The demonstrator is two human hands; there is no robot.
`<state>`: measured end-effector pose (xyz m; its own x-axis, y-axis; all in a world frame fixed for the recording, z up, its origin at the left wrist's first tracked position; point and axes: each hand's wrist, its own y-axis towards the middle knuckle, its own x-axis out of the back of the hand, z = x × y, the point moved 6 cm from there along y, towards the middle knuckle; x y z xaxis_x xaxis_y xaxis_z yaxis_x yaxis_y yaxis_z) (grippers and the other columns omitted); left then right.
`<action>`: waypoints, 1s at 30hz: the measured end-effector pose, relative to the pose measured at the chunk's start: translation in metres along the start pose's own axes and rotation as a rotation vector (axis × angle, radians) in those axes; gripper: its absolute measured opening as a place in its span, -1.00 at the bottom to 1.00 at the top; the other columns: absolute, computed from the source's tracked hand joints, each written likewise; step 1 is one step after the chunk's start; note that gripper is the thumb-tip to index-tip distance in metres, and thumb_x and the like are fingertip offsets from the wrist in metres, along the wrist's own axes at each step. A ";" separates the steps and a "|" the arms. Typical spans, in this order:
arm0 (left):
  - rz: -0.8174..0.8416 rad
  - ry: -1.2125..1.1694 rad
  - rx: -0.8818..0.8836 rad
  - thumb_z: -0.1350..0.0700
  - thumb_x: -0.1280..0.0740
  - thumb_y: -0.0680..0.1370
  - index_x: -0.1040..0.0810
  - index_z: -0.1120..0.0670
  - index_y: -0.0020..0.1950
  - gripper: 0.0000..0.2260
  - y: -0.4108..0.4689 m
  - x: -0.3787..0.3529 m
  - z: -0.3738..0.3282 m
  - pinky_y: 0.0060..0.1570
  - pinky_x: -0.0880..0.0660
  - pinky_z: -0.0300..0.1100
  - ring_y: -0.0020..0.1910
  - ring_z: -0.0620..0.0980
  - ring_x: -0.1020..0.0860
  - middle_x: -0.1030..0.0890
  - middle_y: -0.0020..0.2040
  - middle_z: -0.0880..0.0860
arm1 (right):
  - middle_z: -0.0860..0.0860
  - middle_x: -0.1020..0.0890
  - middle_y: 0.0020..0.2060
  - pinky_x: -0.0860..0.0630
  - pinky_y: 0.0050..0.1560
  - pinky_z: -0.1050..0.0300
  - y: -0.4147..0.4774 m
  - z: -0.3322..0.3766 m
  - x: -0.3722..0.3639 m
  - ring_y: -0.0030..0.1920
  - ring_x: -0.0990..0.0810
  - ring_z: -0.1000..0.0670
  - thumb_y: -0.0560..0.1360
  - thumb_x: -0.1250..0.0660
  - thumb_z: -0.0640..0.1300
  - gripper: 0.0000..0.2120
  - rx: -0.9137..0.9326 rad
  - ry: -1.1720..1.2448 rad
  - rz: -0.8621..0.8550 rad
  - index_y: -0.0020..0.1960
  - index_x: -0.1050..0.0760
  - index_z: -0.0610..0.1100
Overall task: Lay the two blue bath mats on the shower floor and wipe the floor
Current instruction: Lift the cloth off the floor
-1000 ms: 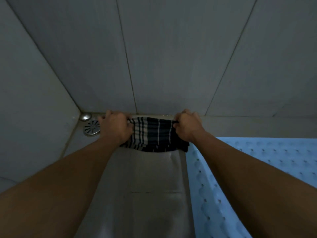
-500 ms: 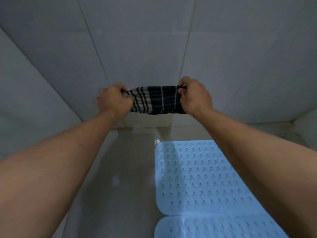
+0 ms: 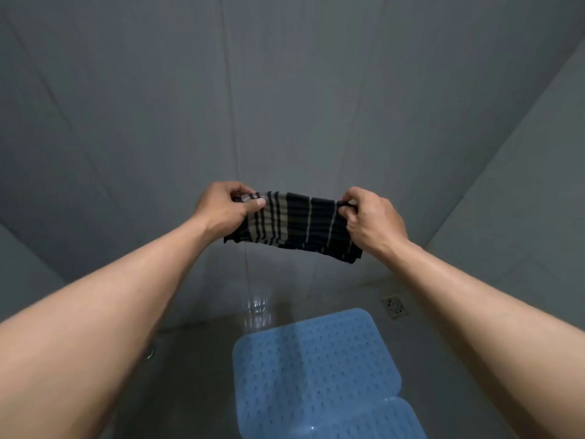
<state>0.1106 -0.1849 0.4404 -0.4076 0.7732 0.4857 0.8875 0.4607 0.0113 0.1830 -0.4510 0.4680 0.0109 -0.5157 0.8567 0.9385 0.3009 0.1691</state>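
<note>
both hands [image 3: 294,213] grip striped cloth [image 3: 297,228] between them.

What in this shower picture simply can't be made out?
Head view:
- Near blue mat: cut off by the bottom edge.
- Striped cloth: its ends are hidden inside the left hand and right hand.
- Metal fitting: mostly behind the left forearm, too small to identify.

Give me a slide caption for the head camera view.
Left hand and right hand hold a dark striped cloth above two blue perforated bath mats on the shower floor.
</note>
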 end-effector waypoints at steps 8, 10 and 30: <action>0.165 -0.035 -0.236 -0.10 -0.55 0.36 -0.67 -0.05 -0.15 -0.82 0.021 0.012 -0.218 0.04 -0.60 -0.11 -0.07 -0.04 -0.65 -0.70 -0.12 -0.06 | 0.06 -0.68 -0.06 -0.56 0.01 -0.01 0.011 0.020 0.213 0.00 -0.61 -0.08 0.57 -0.27 0.02 -0.89 -0.138 -0.050 -0.138 0.03 -0.57 0.08; 0.220 -0.047 -0.288 -0.15 -0.56 0.30 -0.68 -0.07 -0.18 -0.77 0.026 0.008 -0.265 0.04 -0.62 -0.06 -0.09 -0.03 -0.67 -0.71 -0.14 -0.05 | 0.05 -0.68 -0.06 -0.57 0.03 -0.02 0.010 0.021 0.260 -0.01 -0.62 -0.09 0.56 -0.31 0.02 -0.90 -0.186 -0.062 -0.187 0.02 -0.58 0.08; 0.522 0.111 -0.760 0.05 -0.53 0.43 -0.63 0.04 -0.11 -0.86 0.036 -0.233 -0.608 -0.08 -0.52 -0.15 -0.10 -0.05 -0.60 -0.66 -0.15 -0.02 | 0.15 -0.53 -0.15 -0.52 0.16 -0.02 0.019 -0.159 0.542 0.05 -0.57 -0.03 0.56 -0.35 0.05 -0.90 -0.471 -0.248 -0.272 0.03 -0.57 0.07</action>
<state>0.3679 -0.6138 0.8590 0.0717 0.7379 0.6711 0.8713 -0.3738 0.3179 0.2615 -0.8522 0.8581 -0.2791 -0.3048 0.9106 0.9488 -0.2336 0.2126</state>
